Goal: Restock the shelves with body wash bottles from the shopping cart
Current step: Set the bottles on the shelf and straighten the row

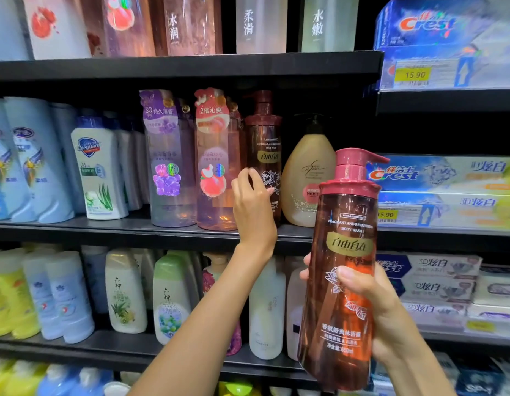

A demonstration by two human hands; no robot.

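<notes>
Right hand (371, 298): clamped on red body wash bottle (344, 270), near-upright, pump spout pointing right.
Left hand (252, 204): fingers apart, touching matching shelf bottle (264, 155).

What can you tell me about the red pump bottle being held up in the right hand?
The body wash bottle is tall, translucent reddish-brown plastic with a matte pink-red pump and collar, its spout pointing right. Gold and white print and a rose drawing cover its front. It looks full and leans slightly. The right hand grips its lower half, thumb across the front, in front of the shelves. Nothing else touches it.
</notes>
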